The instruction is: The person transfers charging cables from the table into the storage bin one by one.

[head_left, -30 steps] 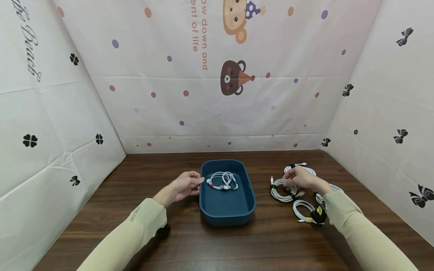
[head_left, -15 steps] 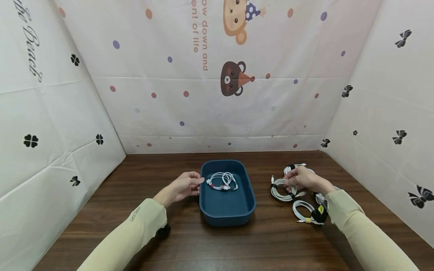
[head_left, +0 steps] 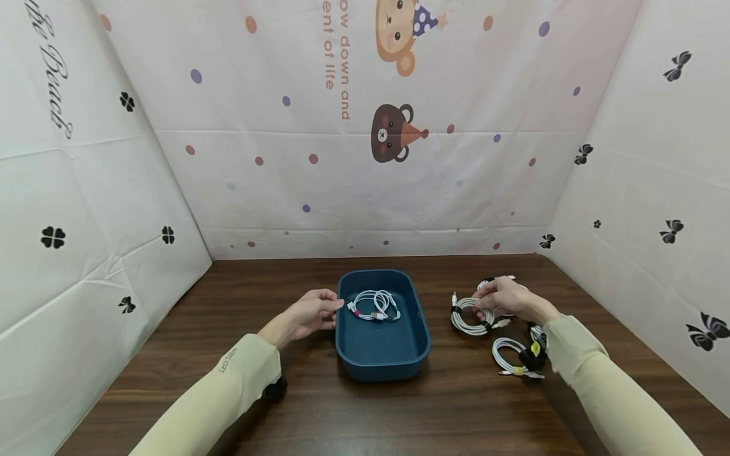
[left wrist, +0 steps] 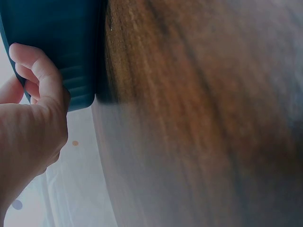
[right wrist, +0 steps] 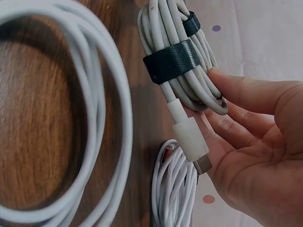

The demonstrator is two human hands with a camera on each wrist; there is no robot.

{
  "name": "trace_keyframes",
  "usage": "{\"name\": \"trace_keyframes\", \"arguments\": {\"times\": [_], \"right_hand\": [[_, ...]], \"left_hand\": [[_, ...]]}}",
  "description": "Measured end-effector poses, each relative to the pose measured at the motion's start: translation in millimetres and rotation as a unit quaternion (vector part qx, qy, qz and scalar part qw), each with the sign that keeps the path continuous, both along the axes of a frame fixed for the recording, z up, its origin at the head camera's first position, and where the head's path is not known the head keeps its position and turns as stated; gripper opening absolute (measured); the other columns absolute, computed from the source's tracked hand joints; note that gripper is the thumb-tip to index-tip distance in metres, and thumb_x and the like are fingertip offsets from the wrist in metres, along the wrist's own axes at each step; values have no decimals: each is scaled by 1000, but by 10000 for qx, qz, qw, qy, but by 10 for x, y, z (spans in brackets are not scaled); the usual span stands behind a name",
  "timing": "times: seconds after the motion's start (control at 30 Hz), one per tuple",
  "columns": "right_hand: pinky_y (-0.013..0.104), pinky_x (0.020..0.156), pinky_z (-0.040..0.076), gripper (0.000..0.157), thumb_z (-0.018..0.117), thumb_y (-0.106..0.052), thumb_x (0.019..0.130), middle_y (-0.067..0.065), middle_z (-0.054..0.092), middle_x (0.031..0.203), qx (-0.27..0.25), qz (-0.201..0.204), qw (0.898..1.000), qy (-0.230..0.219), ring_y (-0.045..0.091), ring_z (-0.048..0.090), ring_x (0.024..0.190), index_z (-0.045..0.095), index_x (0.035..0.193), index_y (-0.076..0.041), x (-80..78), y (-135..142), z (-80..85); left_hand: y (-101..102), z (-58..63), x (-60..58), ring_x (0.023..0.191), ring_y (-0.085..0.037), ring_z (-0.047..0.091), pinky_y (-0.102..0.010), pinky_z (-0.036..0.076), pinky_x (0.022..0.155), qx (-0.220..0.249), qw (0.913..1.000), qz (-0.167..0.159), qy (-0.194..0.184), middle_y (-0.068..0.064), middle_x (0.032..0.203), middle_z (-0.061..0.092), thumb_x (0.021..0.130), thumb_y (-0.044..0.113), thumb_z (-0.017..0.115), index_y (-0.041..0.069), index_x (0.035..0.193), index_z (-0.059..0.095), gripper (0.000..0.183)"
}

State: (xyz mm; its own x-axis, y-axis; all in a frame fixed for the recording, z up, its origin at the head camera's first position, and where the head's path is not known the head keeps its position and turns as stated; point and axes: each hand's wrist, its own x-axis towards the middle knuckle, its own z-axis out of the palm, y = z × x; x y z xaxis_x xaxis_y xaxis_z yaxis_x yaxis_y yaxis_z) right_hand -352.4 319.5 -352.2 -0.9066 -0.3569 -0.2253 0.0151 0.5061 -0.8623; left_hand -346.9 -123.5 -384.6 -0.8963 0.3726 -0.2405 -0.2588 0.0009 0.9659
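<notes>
USB-C cable coil [right wrist: 165,33] should handle light and springy, best pinched beside its black strap [right wrist: 172,62]. The left hand [head_left: 305,313] curls its fingers on the blue bin [head_left: 382,372]'s rim; rightward, over the tabletop [head_left: 456,405], the right hand [head_left: 511,299] pinches the coil's edge, fingers nearly closed.

Bin [head_left: 382,345] matt plastic; cable [right wrist: 166,26] smooth plastic; strap [right wrist: 173,62] ribbed; tabletop [head_left: 319,418] smooth wood.

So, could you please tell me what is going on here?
A person's right hand holds a coiled cable bound with black straps, with other coiled cables lying on the table close by. Their left hand grips the rim of a blue bin. A white cable lies inside it; the held cable is outside.
</notes>
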Motion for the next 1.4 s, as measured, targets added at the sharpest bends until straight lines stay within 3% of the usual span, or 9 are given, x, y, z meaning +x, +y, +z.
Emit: {"name": "trace_keyframes", "arguments": {"times": [0.7,1.07,1.3,1.4], "right_hand": [[32,71,58,31,59,-4,93,10,71,87,-287,140,9995,-22,16,68,75,54,115,17,-64,-170,120],[34,72,57,33,60,-6,93,11,71,88,-238,221,9995,-15,18,69,76,53,118,16,-86,-231,233],[29,66,54,35,61,-9,93,12,72,88,-207,331,9992,-6,18,69,77,54,119,15,-90,-261,283],[32,71,56,36,61,-9,94,12,72,90,-215,380,9990,2,18,69,78,53,119,15,-91,-274,301]], "left_hand": [[1,3,8,71,-15,52,-30,50,66,30,10000,-4,-8,-4,80,54,98,13,55,6,104,47,12],[4,5,4,71,-16,51,-30,50,66,26,10000,73,-32,-4,80,54,98,12,55,6,104,47,12],[5,6,8,70,-16,52,-30,51,66,3,10000,24,-17,-4,80,54,98,13,55,6,104,46,12],[7,7,11,70,-15,52,-30,51,66,-3,10000,24,-13,-4,81,54,98,13,55,7,104,46,13]]}}
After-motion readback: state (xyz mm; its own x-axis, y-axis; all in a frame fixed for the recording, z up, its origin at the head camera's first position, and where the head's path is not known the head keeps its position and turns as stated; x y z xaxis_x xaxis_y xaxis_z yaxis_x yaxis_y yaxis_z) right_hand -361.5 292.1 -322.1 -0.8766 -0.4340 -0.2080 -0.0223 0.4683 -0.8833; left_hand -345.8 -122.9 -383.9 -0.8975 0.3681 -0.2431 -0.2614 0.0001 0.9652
